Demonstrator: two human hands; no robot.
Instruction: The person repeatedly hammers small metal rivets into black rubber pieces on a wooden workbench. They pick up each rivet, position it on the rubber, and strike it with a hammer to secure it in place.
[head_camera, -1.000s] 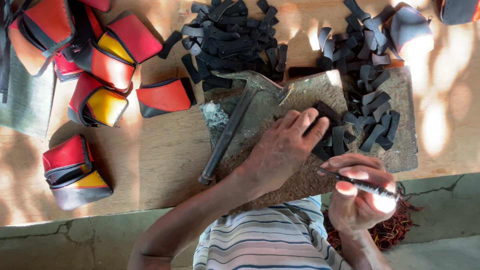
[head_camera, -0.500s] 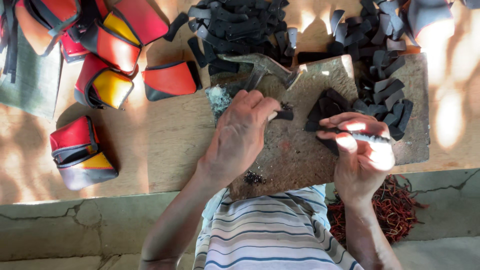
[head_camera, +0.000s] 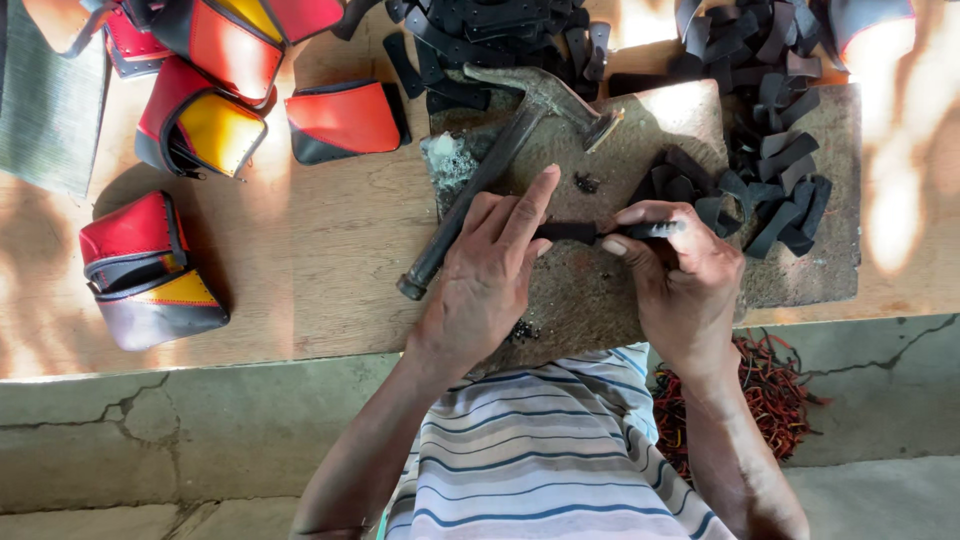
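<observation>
— What's out past the slab on the left side?

— Left of the stone slab (head_camera: 700, 290), on the bare wood of the tabletop (head_camera: 320, 270), sit the red and yellow pouches (head_camera: 150, 265), untouched. The hammer (head_camera: 490, 170) lies across the slab's left corner, head up toward the far edge, handle slanting down off the near-left side. I'm not holding it.

— And your left hand?

— A second ago my left hand (head_camera: 490, 280) lay flat and idle over the slab's middle. Now it has shifted in, and its grip is pressed together on the left end of the thin black strip (head_camera: 585, 231), index finger stretched out along it.

— The right?

— My right hand (head_camera: 680, 270) has come up from the slab's near edge, where it pinched the strip alone. Its grip pinches the strip's right end, thumb underneath. So the strip is held between both hands, just above the slab's middle.

— Meaning?

— I judge the picking-up is over and the working of this one strip has begun.

— Further right?

— The pile of black strips (head_camera: 775, 190) rests on the slab's right half, near my right knuckles. Red cord scraps (head_camera: 770, 380) lie below the slab's near-right edge.
</observation>
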